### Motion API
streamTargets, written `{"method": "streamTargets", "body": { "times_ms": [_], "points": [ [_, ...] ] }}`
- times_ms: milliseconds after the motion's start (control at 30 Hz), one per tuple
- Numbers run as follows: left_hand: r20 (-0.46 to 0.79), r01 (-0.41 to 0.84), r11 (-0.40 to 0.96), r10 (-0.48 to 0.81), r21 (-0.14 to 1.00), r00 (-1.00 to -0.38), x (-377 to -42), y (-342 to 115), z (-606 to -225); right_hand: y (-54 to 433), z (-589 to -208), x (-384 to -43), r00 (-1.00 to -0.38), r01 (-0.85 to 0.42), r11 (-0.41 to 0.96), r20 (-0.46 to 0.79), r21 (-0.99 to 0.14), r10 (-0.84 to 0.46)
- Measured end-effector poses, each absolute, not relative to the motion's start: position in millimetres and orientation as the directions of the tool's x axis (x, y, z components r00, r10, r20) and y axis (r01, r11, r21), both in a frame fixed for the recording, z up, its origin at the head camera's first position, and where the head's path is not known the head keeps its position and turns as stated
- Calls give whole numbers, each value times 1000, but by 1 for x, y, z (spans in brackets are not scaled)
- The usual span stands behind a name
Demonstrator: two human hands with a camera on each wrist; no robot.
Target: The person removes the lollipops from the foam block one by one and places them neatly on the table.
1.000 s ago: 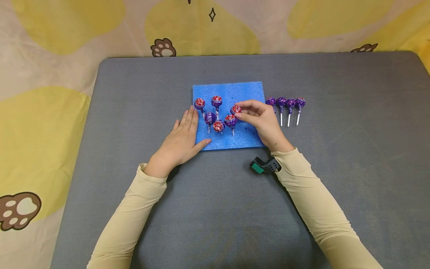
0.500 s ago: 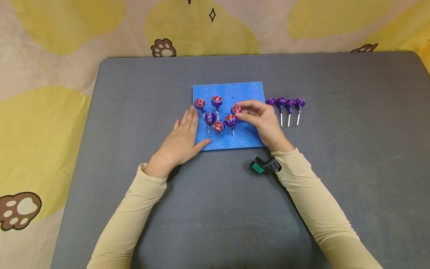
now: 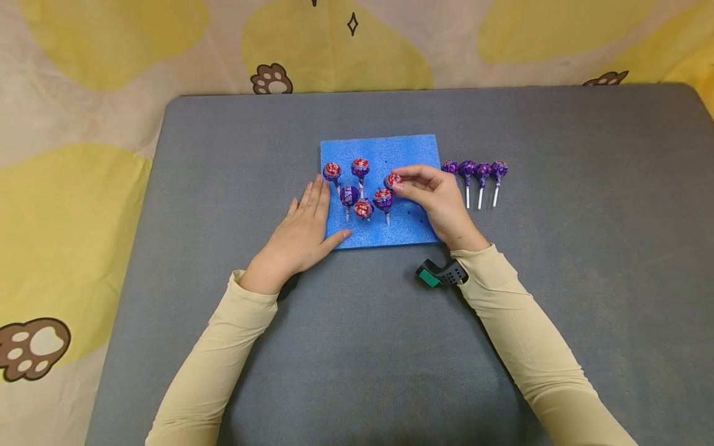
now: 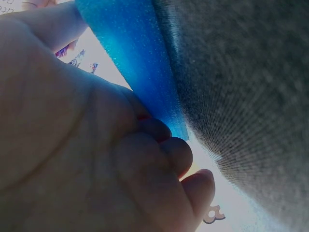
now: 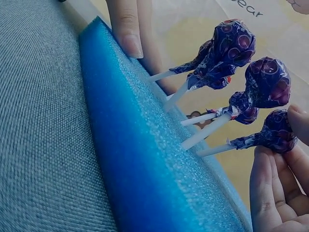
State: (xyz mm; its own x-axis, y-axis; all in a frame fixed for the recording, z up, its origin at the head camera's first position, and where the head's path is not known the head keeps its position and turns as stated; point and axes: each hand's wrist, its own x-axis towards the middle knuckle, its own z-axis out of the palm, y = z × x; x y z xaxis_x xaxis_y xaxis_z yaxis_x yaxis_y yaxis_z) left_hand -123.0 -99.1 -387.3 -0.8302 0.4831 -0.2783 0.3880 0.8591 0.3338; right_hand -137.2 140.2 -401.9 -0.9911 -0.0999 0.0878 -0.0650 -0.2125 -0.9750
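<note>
A blue foam block (image 3: 398, 232) lies on the table with several purple-and-red wrapped lollipops (image 5: 268, 82) standing in it by their white sticks. My right hand (image 3: 443, 201) pinches the head of one lollipop (image 5: 279, 133) between thumb and fingers; in the right wrist view its stick meets the foam. Flat along the foam's left edge lies my left hand (image 3: 295, 241), fingers straight and thumb spread over the near edge. The left wrist view shows that hand's palm side (image 4: 72, 140) against the block's side.
Several more lollipops (image 3: 481, 170) lie in a row on the grey table (image 3: 357, 347), just right of the foam; my right hand partly covers the leftmost. A black-and-green device (image 3: 440, 274) sits at the right wrist. Patterned yellow cloth (image 3: 334, 49) hangs behind the table.
The right thumb has shifted slightly up on the pinched lollipop's head. The left hand and the foam stay in place.
</note>
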Motion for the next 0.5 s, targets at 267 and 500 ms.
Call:
{"method": "streamTargets", "body": {
  "times_ms": [267, 500],
  "points": [
    [-279, 388, 861, 481, 330, -831, -123, -98, -387, 141, -401, -137, -993, -52, -229, 75, -972, -94],
    [-276, 389, 860, 483, 331, -831, -124, -98, -387, 142, -402, -138, -992, -41, -253, 69, -966, -102]
  ]
}}
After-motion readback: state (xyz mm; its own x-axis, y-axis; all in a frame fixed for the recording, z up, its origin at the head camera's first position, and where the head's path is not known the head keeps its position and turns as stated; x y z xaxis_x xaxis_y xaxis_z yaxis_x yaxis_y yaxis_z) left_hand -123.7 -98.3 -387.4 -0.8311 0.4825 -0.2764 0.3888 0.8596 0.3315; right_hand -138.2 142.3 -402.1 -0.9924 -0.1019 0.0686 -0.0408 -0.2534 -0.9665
